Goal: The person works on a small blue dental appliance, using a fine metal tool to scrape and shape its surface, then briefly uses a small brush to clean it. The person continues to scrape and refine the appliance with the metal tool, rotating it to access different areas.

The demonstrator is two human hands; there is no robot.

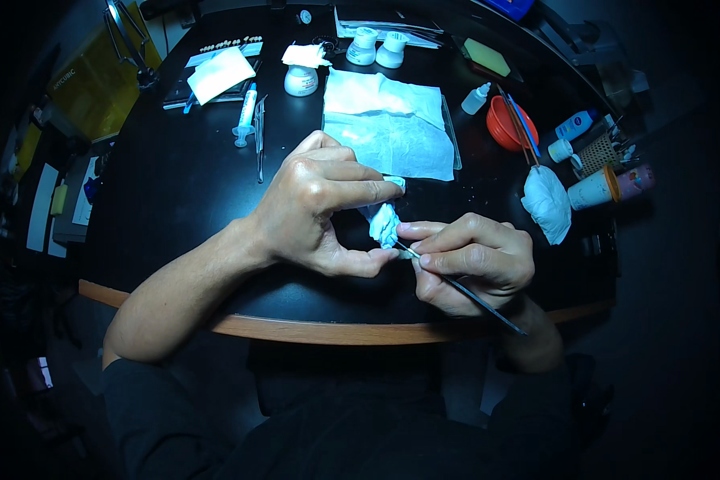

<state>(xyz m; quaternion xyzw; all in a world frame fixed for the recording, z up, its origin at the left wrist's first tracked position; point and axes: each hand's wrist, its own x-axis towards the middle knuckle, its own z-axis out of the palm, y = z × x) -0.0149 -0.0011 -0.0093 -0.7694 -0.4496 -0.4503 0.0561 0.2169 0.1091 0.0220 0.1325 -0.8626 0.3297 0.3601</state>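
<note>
My left hand point(320, 204) is closed, its bent fingers and thumb curled around a crumpled white tissue point(384, 226). A small pale piece shows at the index fingertip; what it is I cannot make out. My right hand point(478, 260) pinches a thin, dark-handled brush point(488, 305) like a pen. The brush slants from lower right up to the tissue, with its narrow tip at the left thumb. Both hands nearly meet above the near part of the black table. Beyond them lies a flat white paper sheet point(388, 148) on a tray.
Two white jars point(362, 48) stand at the back, and a tissue-topped jar point(301, 81) is left of them. A syringe point(246, 116) and tweezers point(260, 144) lie at left. On the right are a red bowl point(510, 124), a dropper bottle point(476, 98) and a white tissue bundle point(546, 204).
</note>
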